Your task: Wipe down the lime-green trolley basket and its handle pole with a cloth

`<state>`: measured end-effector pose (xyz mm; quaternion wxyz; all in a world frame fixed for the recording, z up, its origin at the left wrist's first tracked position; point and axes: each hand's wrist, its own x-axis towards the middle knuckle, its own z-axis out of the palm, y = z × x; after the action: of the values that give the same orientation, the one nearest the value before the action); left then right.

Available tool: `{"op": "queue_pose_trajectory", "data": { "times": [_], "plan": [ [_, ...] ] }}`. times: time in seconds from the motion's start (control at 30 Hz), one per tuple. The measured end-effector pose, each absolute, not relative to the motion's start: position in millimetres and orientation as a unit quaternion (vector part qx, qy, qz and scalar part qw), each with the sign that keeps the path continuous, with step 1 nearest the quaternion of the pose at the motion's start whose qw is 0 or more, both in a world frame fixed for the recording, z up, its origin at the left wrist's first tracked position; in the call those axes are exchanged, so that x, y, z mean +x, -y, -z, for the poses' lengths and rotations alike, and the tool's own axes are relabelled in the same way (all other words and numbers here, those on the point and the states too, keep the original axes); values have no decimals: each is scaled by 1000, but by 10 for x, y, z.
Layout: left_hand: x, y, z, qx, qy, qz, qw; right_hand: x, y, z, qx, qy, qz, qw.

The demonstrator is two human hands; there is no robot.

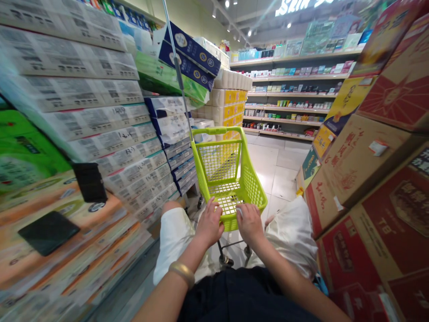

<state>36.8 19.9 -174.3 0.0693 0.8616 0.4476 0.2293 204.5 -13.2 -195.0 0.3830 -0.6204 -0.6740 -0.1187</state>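
In front of me stands a small lime-green shopping cart [256,179] with a mesh basket and dark legs on casters. Nothing shows inside the basket. My left hand [209,223] is curled over the left part of its near rim, with a gold-coloured bangle [182,273] on that wrist. To the right, my right hand [250,222] has its fingers bent over the same rim; a small whitish spot by those fingers is too small to make out. A thin metal pole [179,74] rises at the cart's far left corner.
Stacked tissue packs [107,120] line the left side, a black phone-like slab [48,232] and a black case [90,182] lying on the nearer ones. Cardboard cartons [365,152] rise close on the right. Beyond the tiled floor [263,156], shelves of small goods [291,94] span the back.
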Motion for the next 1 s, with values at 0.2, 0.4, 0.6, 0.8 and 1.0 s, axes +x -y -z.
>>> {"op": "queue_pose_trajectory", "data": {
  "times": [0.2, 0.4, 0.6, 0.8, 1.0],
  "plan": [
    [280, -210, 1740, 869, -436, -225, 61, 1938, 155, 1940, -584, 709, 117, 377],
    [304, -213, 1768, 867, -441, -226, 55, 2320, 149, 1960, -626, 666, 139, 382],
    [316, -207, 1783, 865, -442, -234, 45, 1897, 141, 1958, -598, 696, 119, 379],
    [262, -205, 1774, 868, -436, -231, 49, 2095, 158, 1954, -594, 699, 118, 381],
    [322, -209, 1780, 864, -443, -234, 49, 2180, 139, 1991, -625, 663, 137, 389]
  ]
}}
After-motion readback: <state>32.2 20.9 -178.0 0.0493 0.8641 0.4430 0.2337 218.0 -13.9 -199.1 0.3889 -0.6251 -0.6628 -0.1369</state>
